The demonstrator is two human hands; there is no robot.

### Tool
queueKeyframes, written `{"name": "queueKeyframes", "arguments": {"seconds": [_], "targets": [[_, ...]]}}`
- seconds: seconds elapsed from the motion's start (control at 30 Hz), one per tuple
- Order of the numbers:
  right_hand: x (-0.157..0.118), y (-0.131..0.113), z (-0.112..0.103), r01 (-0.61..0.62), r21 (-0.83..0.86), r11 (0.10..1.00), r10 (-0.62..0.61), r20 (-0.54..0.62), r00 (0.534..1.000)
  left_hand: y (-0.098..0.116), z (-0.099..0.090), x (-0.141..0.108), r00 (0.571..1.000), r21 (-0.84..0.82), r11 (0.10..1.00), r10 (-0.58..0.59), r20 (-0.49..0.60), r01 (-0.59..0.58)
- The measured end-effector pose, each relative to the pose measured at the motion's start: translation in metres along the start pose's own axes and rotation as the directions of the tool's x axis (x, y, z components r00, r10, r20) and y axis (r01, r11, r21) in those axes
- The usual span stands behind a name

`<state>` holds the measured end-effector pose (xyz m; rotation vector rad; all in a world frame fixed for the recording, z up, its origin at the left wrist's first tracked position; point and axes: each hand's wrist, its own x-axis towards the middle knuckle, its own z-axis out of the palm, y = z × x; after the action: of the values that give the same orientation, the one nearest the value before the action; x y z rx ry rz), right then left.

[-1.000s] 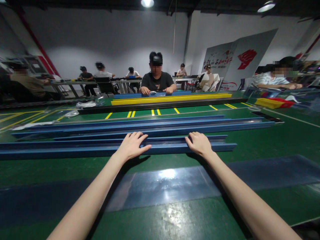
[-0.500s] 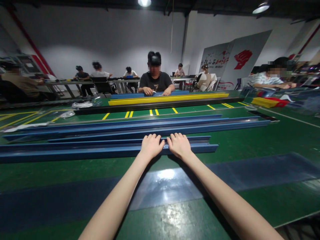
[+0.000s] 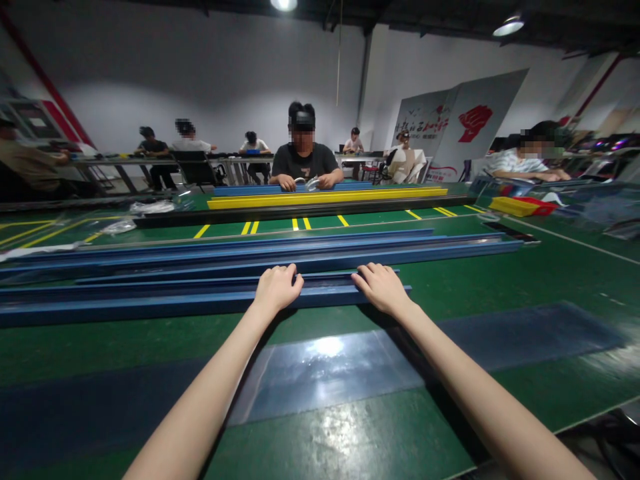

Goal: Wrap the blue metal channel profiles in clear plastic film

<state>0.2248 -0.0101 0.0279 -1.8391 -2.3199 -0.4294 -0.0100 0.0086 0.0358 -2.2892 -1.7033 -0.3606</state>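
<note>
A long blue U-shaped channel (image 3: 327, 295) lies across the green table in front of me, its right end just past my right hand. My left hand (image 3: 277, 288) is closed over it, fingers bent across the far wall and thumb toward the middle. To the right, my right hand (image 3: 381, 287) grips the same channel near that end, its fingers also curled over. The fingertips of both hands are partly hidden behind the walls. Just beyond lie further blue channels (image 3: 450, 249), roughly parallel to it.
Clear plastic sheeting (image 3: 320, 370) lies flat under my forearms. Farther back are a black strip (image 3: 350, 208), a yellow strip (image 3: 325, 198) and a yellow tray (image 3: 513, 207). A person (image 3: 306, 160) sits opposite, holding something whitish. Plastic bags (image 3: 157, 207) lie at the back left.
My hands have moved apart along the channel, left hand leftward and right hand toward the channel's right end. The person opposite has lifted a whitish, looped item between both hands.
</note>
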Motion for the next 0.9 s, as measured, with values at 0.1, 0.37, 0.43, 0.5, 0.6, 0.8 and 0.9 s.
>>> {"name": "queueKeyframes", "arguments": {"seconds": [0.1,0.37,0.43,0.5,0.6,0.8,0.9], "targets": [[-0.002,0.016,0.004,0.009,-0.009,1.0,-0.009,0.003,1.0,0.0,0.0,0.001,1.0,0.021,1.0,-0.007,0.012,0.006],[0.007,0.025,0.008,0.056,0.011,0.998,-0.056,0.05,0.997,0.002,0.0,0.002,0.998,0.064,0.997,0.048,0.045,-0.05],[0.01,0.025,0.008,0.05,0.018,0.999,-0.051,0.046,0.998,0.002,0.002,0.003,0.998,0.052,0.997,0.047,0.041,-0.049],[0.011,0.026,0.008,0.045,0.024,0.999,-0.045,0.04,0.998,0.004,0.004,0.005,0.998,0.035,0.998,0.051,0.036,-0.052],[0.011,0.026,0.009,0.052,0.035,0.998,-0.052,0.021,0.998,0.011,0.006,0.009,0.997,0.003,0.997,0.076,0.028,-0.076],[0.008,0.027,0.013,0.068,0.048,0.997,-0.067,-0.028,0.997,0.034,0.009,0.016,0.991,-0.081,0.99,0.123,0.056,-0.118],[0.007,0.027,0.014,0.084,0.053,0.995,-0.082,-0.038,0.996,0.039,0.01,0.016,0.993,-0.086,0.991,0.107,0.042,-0.103]]}}
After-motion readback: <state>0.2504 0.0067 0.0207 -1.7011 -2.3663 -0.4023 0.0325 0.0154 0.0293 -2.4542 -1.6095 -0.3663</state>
